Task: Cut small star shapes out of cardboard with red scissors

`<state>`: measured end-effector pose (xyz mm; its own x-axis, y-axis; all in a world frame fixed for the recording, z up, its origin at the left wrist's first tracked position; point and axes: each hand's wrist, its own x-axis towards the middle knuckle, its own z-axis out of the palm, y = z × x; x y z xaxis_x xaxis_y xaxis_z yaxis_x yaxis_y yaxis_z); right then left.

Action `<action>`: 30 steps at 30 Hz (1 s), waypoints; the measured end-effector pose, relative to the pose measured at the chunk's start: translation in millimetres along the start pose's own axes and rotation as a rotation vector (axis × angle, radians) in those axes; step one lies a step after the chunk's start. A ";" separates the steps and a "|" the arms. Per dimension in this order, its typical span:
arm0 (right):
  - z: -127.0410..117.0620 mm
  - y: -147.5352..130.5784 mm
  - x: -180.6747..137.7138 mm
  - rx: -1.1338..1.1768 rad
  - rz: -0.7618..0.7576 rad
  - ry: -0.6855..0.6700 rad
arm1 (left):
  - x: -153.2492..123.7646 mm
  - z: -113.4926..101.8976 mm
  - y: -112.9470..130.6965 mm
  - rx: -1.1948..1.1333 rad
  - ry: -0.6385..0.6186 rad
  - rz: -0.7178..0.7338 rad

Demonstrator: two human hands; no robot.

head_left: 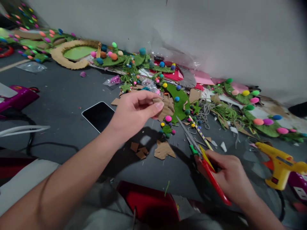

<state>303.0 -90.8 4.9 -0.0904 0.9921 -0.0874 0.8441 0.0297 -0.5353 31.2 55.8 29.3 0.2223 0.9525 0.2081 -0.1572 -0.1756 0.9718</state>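
My left hand (136, 111) is raised over the grey floor, its thumb and fingers pinched on a small brown cardboard piece (165, 107). My right hand (231, 177) is closed around red and yellow handled scissors (200, 153), whose blades point up and left toward the cardboard, apart from it. Brown cardboard scraps (163, 150) lie on the floor below my left hand. A striped pencil (200, 132) lies just beside the scissor blades.
A black phone (99, 115) lies left of my left hand. A yellow glue gun (280, 164) rests at the right. Green felt shapes with coloured pom-poms (240, 95) and a cardboard ring (69, 54) line the wall. A magenta object (16, 97) sits at far left.
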 end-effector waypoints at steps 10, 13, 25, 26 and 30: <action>-23.2 -0.1 1.0 0.054 0.184 0.074 | 0.4 -14.5 7.2 0.259 -0.105 0.007; -31.0 2.7 0.6 0.008 0.180 -0.042 | 0.7 -11.8 4.2 0.289 -0.121 -0.012; -36.5 -2.6 -2.6 -0.042 0.235 -0.249 | -3.7 -2.7 2.9 0.332 -0.188 0.023; -36.2 -3.3 -2.5 -0.046 0.235 -0.251 | -3.8 -2.0 2.4 0.319 -0.179 0.015; -33.2 -4.9 -1.4 -0.049 0.226 -0.240 | -3.7 -0.2 1.3 0.285 -0.174 0.011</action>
<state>316.6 -88.3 35.5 -0.0152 0.9172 -0.3981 0.8811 -0.1759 -0.4389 29.9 52.1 29.8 0.3865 0.8979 0.2106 0.1094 -0.2713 0.9562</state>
